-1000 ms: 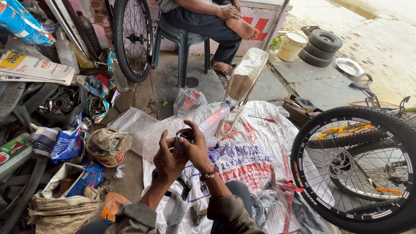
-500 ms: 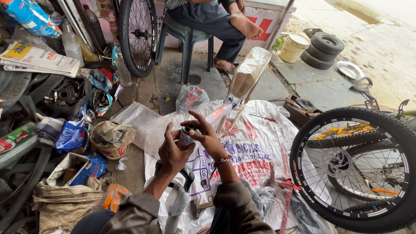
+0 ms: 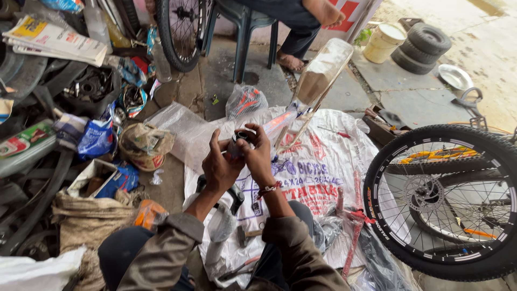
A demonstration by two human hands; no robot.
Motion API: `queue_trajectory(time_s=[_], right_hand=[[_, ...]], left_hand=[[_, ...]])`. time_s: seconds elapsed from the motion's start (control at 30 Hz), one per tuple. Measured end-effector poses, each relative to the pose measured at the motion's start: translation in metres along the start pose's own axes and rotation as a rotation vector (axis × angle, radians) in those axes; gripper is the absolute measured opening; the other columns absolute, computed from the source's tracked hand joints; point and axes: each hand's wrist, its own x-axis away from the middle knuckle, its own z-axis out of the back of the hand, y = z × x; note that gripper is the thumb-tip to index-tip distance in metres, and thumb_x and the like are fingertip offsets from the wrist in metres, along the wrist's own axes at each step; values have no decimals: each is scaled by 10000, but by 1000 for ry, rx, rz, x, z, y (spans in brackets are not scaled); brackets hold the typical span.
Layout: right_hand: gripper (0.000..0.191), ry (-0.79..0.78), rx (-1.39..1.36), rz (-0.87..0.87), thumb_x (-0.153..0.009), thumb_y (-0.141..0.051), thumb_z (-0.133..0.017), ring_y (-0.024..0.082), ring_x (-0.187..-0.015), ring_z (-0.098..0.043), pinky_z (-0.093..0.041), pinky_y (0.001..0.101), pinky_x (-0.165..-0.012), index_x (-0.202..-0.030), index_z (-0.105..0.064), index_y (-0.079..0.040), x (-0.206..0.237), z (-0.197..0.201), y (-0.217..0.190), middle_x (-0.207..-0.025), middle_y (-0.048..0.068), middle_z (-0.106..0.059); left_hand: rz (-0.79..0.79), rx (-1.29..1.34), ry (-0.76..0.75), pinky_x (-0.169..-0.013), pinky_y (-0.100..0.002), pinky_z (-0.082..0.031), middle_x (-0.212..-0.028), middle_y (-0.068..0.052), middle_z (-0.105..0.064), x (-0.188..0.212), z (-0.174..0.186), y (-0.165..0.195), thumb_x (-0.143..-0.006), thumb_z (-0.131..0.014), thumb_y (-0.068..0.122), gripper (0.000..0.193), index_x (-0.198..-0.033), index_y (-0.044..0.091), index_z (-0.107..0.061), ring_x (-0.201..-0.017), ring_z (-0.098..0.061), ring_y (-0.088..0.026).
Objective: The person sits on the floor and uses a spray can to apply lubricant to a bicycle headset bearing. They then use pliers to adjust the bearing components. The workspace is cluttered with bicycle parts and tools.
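Left hand (image 3: 218, 168) and right hand (image 3: 257, 153) clasp a small dark part (image 3: 237, 143) (fingers curled) between them.

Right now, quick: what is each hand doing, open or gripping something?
Left hand: closed on the small dark cylindrical part.
Right hand: fingers curled around the same part from the other side.

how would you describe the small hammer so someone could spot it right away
Start at the white printed sheet spread on the ground under the left hand and right hand. Follow it down to between the person's knees: the small hammer lies there beside a grey plastic-wrapped part. Its short wooden handle and dark metal head set it apart from the red tubes to the right.
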Motion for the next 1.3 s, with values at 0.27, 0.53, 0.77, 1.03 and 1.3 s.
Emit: queue_trajectory(time_s=[0.27,0.53,0.77,1.03,1.3], right_hand=[[681,-170,-102,74,-1104,-386,-503,195,-1272,-613,-415,364,-1167,-1617,-284,6,4,18,-4,-1350,163,-682],[586,-163,-36,125,-1141,-291,-426,176,-1319,-577,-390,364,-1194,-1632,-236,-32,12,18,4,-1412,157,-644],[570,-149,-6,159,-1155,-254,-459,170,-1271,-595,-426,339,-1154,-1643,-245,-52,9,17,15,-1417,164,-653],[563,-173,38,192,-1185,-270,-475,176,-1320,-612,-446,326,-1187,-1659,-251,-67,16,23,21,-1451,167,-659],[518,-44,125,245,-1208,-288,-488,94,-942,-506,-443,274,-892,-1635,-300,-65,22,20,43,-1416,148,-680]], left_hand=[[65,186,-53,-881,-398,-594,-1194,-164,-721,5,2,-3,-714,-924,174,1132,-1564,5,-196,-1035,-747,-318],[-20,90,-125,-951,-431,-552,-1309,-206,-684,22,14,-7,-826,-864,236,919,-1523,-26,-325,-1156,-695,-367],[-6,-115,-348,-891,-460,-557,-1238,-218,-681,28,50,-5,-884,-801,377,755,-1460,12,-476,-1081,-688,-415],[256,-153,-675,-871,-412,-591,-1218,-120,-742,3,122,-25,-834,-818,364,554,-1238,72,-577,-1041,-752,-272],[402,150,-363,-940,-386,-609,-1256,-182,-705,88,287,25,-904,-772,312,543,-1308,18,-562,-1136,-718,-275]])
